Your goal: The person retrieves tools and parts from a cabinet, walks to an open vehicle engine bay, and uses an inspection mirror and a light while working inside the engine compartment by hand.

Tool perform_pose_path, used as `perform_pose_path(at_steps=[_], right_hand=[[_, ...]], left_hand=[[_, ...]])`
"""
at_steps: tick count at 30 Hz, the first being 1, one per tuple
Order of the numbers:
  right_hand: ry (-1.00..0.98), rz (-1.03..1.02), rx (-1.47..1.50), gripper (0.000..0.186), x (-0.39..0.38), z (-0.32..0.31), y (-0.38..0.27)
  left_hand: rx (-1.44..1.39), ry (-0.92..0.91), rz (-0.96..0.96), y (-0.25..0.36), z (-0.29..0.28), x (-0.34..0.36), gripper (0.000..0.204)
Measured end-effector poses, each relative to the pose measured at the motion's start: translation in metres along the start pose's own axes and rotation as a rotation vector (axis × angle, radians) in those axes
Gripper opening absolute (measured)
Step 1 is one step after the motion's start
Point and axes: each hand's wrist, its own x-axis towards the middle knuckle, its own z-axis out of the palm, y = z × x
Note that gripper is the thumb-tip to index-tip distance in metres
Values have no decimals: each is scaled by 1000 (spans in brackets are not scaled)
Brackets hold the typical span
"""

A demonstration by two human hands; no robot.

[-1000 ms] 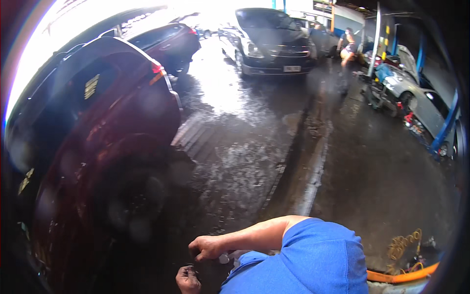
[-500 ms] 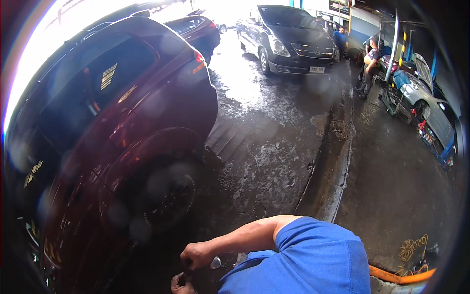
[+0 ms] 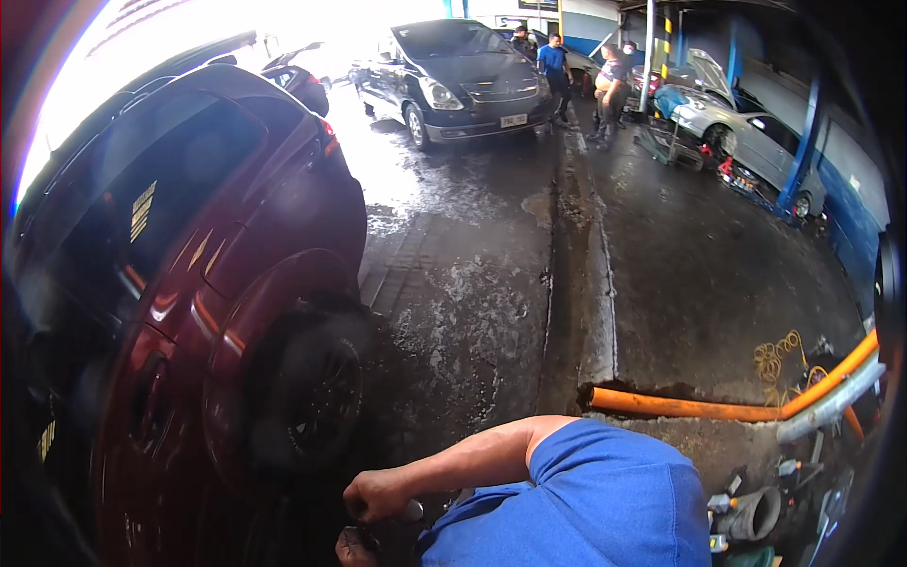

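My right hand (image 3: 374, 496) reaches in from the blue sleeve (image 3: 619, 491), its fingers curled closed with the knuckles up. Just below it, my left hand (image 3: 356, 546) shows in part at the lower edge, its fingers bent inward. The gap between the two is dark, and whatever they hold is hidden. A small pale rounded object (image 3: 413, 511) shows beside my right wrist, partly covered. Ahead and to the left of my hands stands a dark red car (image 3: 255, 180), its wheel (image 3: 326, 392) nearest to them.
An orange pipe (image 3: 680, 406) runs across the floor at right, near a coiled yellow hose (image 3: 777, 364). Tools and a grey cylinder (image 3: 756, 515) lie at lower right. Farther off are a dark van (image 3: 472, 90), a silver car (image 3: 727, 123) and several people (image 3: 556, 68).
The view has swung to the right, bringing the orange pipe and floor tools further in. Both hands stay close together. The pale object is more covered by my right wrist.
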Motion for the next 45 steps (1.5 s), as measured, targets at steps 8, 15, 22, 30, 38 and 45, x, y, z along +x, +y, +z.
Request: perform_pose_path(at_steps=[8,15,22,30,38,45], right_hand=[[3,-118,-265,15,27,77,-34],[-132,80,-197,19,60,123,-54],[-225,17,-134,20,86,164,-83],[-449,-210,-261,22,117,207,-91],[-527,-292,-291,21,137,216,-98],[-525,-208,-249,22,173,232,-88]], left_hand=[[-81,-76,-71,-28,-100,-18,14],[174,240,299,-10,-144,-57,13],[547,411,652,-62,-203,-76,23],[666,553,400,-51,-223,-106,25],[476,500,253,-51,-234,-98,23],[280,416,86,-52,-267,-98,20]])
